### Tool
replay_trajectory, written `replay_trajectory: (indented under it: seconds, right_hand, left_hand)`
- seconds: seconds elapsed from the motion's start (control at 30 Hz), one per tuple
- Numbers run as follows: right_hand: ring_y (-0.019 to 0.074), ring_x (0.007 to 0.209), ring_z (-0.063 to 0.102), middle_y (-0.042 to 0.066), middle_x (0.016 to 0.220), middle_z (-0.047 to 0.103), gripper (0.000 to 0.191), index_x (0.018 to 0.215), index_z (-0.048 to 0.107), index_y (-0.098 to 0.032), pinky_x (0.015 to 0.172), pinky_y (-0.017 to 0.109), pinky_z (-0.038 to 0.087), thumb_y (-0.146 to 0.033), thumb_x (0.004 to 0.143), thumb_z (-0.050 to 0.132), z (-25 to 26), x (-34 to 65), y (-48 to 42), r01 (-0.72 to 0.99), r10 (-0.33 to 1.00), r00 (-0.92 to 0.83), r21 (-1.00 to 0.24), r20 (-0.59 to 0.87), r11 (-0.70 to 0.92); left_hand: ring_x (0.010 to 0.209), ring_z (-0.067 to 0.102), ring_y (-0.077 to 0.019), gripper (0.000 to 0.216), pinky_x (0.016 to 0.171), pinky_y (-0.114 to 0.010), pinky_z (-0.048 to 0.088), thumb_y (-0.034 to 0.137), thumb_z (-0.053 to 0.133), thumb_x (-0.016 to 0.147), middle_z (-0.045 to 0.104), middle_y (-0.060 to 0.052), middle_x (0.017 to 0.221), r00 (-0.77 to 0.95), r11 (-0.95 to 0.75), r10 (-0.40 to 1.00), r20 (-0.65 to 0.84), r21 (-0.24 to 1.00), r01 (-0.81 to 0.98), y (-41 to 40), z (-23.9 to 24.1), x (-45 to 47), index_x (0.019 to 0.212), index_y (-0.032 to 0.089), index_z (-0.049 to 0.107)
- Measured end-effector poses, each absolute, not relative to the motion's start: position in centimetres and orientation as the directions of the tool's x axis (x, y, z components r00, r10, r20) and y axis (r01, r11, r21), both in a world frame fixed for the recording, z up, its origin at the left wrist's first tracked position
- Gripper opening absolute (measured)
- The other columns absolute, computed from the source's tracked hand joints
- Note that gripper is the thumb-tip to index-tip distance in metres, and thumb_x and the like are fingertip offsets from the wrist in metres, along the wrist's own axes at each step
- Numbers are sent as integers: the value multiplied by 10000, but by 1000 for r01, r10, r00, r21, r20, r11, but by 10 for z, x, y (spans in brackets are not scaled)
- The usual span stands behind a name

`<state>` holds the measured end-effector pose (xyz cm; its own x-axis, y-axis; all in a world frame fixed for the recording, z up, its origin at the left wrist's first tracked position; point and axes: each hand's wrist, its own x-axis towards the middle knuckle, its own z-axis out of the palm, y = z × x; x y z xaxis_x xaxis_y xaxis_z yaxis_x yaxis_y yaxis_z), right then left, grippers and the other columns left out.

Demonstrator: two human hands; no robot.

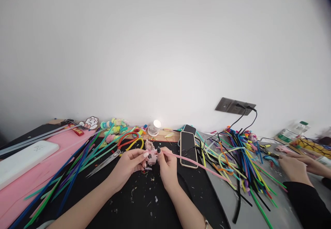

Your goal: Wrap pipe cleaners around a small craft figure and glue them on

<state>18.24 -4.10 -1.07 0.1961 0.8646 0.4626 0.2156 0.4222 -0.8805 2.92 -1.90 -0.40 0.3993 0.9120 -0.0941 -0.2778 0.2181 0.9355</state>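
Observation:
My left hand [128, 165] and my right hand [167, 167] meet over the black mat [144, 201]. Between them sits a small pink pipe-cleaner figure [152, 156], which my left fingers pinch. My right hand's fingers are closed on a long pink pipe cleaner [196, 163] that trails off to the right across the mat. Scissors [106, 161] lie just left of my left hand.
Colourful pipe cleaners spread at left [69, 173] and pile up at right [240, 156]. Two phones [188, 143] lie behind my right hand. A white case [23, 160] rests on a pink sheet. Another person's hands [297, 167] work at far right. Wall socket [235, 105] with cables.

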Motion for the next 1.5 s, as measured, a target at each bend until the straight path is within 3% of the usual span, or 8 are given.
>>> replay_trajectory:
  seconds: [0.23,0.4,0.53,0.67,0.87,1.17,1.37,1.5]
  right_hand:
    - [148,627,515,21,663,587,248,750,653,-170,612,248,380,-230,924,486,-7,181,-45,407,759,6,-695,651,593]
    - [155,657,533,36,700,606,235,765,650,-170,631,254,389,-229,921,485,-8,181,-44,398,769,-42,-695,638,599]
    - [133,595,474,-1,627,528,284,684,582,-178,582,242,351,-296,927,492,-9,180,-43,303,849,18,-812,528,498]
    - [102,505,348,-49,554,382,381,607,448,-195,505,229,279,-395,930,470,-13,180,-41,115,925,94,-927,367,356]
    - [87,471,232,-73,521,282,442,574,358,-215,454,229,199,-509,880,481,-15,179,-39,-63,951,91,-951,297,303]
    - [90,503,257,-57,520,291,440,548,347,-202,480,238,205,-462,885,461,-22,179,-41,166,960,-47,-946,276,280]
    - [99,509,299,-59,555,326,386,592,350,-213,487,229,264,-429,896,450,-18,183,-36,170,905,217,-927,365,333]
    - [106,519,341,-45,583,387,357,625,457,-192,496,227,295,-408,910,464,-15,182,-38,190,890,206,-909,407,372]
  left_hand:
    - [611,481,-67,273,592,-161,447,402,799,684,572,15,673,335,296,931,-147,842,-451,-16,-5,28,766,155,717]
    - [580,440,-62,296,552,-156,415,399,822,649,544,26,649,289,269,947,-137,830,-489,-15,-4,28,717,147,683]
    - [549,417,-63,313,535,-168,376,422,749,734,500,46,614,299,168,953,-47,904,-392,-14,-7,25,653,155,606]
    - [514,430,-81,358,535,-206,364,450,654,804,485,51,556,351,3,935,55,987,-161,-13,-8,23,610,169,547]
    - [454,432,-82,361,492,-222,347,462,630,791,497,58,555,524,-92,850,53,995,48,-17,-3,26,601,180,506]
    - [417,437,-83,315,440,-214,320,413,673,755,538,45,530,719,20,688,-96,993,113,-25,-7,27,602,190,511]
    - [483,498,-97,281,506,-224,416,412,766,664,572,44,565,524,155,846,-101,986,-59,-23,-3,33,724,172,633]
    - [560,513,-101,320,569,-226,461,413,768,689,584,27,614,435,232,891,-132,955,-186,-20,-6,31,881,167,698]
